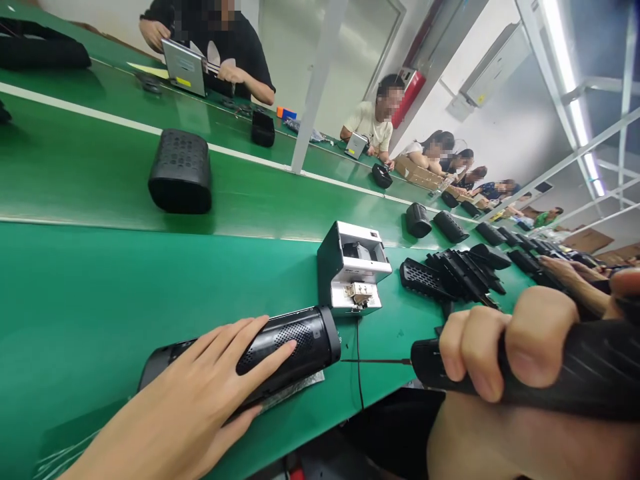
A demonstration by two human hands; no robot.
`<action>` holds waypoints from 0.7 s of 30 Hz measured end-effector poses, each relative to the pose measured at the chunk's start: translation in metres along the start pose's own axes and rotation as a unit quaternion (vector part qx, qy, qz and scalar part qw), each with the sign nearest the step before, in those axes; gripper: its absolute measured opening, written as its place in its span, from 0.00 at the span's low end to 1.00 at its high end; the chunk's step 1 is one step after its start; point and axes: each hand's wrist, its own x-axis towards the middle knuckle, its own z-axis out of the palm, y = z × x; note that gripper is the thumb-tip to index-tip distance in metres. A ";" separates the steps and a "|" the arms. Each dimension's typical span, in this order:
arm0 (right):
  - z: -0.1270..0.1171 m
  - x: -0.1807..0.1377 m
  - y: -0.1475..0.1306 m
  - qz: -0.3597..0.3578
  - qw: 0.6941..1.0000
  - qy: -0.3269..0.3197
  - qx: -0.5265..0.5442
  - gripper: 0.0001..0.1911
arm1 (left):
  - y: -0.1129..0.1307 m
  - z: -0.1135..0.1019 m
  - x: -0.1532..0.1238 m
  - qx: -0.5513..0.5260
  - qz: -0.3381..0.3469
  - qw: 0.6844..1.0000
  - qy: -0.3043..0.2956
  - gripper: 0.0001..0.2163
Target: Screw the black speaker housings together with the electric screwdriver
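The left hand (200,387) is lying over a black casing (313,333), its fingers spreading across the top and its thumb pressing low along the near side, so it is clamping the casing down. The right hand (530,340) is closing firmly around a black screwdriver (600,373), its fingers wrapping over the handle. The thin bit (380,361) is pointing at the casing's rimmed end; whether it is touching, I cannot tell. The casing is resting on the green table (150,287), just in front of a small white-fronted machine (350,272) and reaching off to its left, with a clear plastic wrap (305,383) showing beneath. A dark cable (359,340) is running from the machine's base toward the near table edge, passing by the bit. To the machine's right, a pile of black perforated parts (460,273) is lying heaped. Beyond the machine to its left, a black speaker (180,170) is standing on a green lane (280,210); beyond it to its right, more black casings (450,227) are lining up. Farther behind the machine, a person in black (245,47) is holding a silver device (184,67).
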 end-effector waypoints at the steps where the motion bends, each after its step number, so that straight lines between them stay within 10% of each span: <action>1: 0.007 0.000 0.000 -0.003 1.000 -0.012 -0.003 0.14 | 0.000 0.000 -0.001 0.002 0.006 1.000 -0.007 0.49; 10: -0.011 0.009 0.031 -0.002 0.994 -0.097 0.051 0.18 | -0.001 0.003 -0.003 -0.009 0.006 1.000 -0.007 0.50; 17: 0.009 -0.028 0.076 0.020 0.997 -0.037 0.063 0.26 | 0.012 -0.018 0.011 -0.039 -0.006 0.999 -0.006 0.40; 21: -0.019 -0.049 0.064 0.081 0.996 -0.011 -0.036 0.30 | 0.017 -0.029 0.013 -0.045 0.000 0.998 -0.036 0.38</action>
